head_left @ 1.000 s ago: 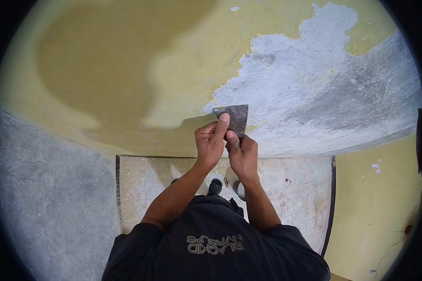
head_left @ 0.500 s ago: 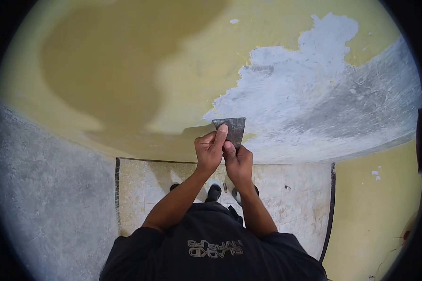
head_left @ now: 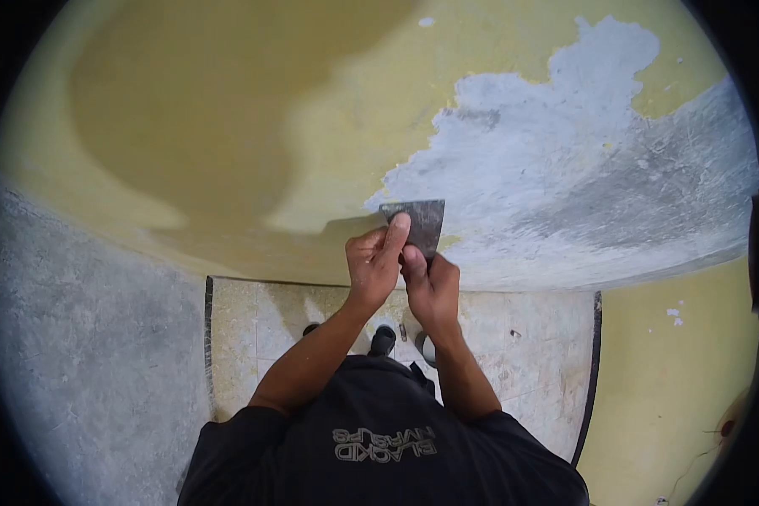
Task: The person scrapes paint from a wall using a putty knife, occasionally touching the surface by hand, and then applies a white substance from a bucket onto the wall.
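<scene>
Both my hands grip one scraper point(head_left: 423, 223), a flat grey metal blade with a worn, speckled face. My left hand point(head_left: 373, 263) presses its thumb on the blade's left part, fingers curled behind. Lower down, my right hand point(head_left: 433, 288) closes round the handle end, which its fingers hide. The blade's wide edge points up toward the wall point(head_left: 346, 160), close to the lower left border of a scraped patch point(head_left: 514, 152), where yellow paint gives way to white and grey.
Bare grey wall point(head_left: 101, 337) is at the left, and yellow wall point(head_left: 666, 363) with small chips at the right. Below, the tiled floor point(head_left: 531, 363) bears paint flakes and a few small bits of debris. A large shadow falls on the upper left wall.
My hands and the scraper have shifted slightly upward in the view, still held together. The scraped patch appears a little farther right and up.
</scene>
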{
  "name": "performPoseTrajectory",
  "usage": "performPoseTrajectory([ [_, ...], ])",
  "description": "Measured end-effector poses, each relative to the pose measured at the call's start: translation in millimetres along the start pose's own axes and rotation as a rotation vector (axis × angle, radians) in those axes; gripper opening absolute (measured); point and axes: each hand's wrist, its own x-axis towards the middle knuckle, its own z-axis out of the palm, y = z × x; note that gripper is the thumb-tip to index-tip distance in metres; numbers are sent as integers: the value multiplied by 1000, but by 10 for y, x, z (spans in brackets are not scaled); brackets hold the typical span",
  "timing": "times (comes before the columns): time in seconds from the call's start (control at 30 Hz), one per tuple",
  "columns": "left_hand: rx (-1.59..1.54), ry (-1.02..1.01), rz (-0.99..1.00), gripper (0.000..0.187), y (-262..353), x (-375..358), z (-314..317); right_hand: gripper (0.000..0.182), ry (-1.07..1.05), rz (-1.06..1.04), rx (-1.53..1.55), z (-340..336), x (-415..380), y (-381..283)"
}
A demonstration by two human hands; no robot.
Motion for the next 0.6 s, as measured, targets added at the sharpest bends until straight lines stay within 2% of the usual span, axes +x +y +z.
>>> performPoseTrajectory([
  [0.1, -123, -14, -10, 39, 15, 34, -3, 38, -17, 6, 47, 13, -15, -28],
  [0.17, -122, -41, -34, 39, 114, 45, 8, 37, -58, 167, 243, 17, -22, -97],
  [0.27, -38, 12, -4, 39, 116, 52, 5, 35, -94, 219, 283, -11, 5, -184],
  [0.33, -71, -51, -128, 39, 96, 31, -21, 37, -81, 198, 245, -8, 127, -135],
  [0.43, -92, -91, -126, 36, 47, 77, -69, 40, -41, 150, 179, 40, 196, -118],
  [0.53, -215, -135, -127, 34, 172, 55, -64, 39, 10, 86, 305, 69, 150, -19],
  [0.6, -179, -107, -58, 33, 79, 59, -86, 37, 42, 29, 185, 74, 161, 23],
])
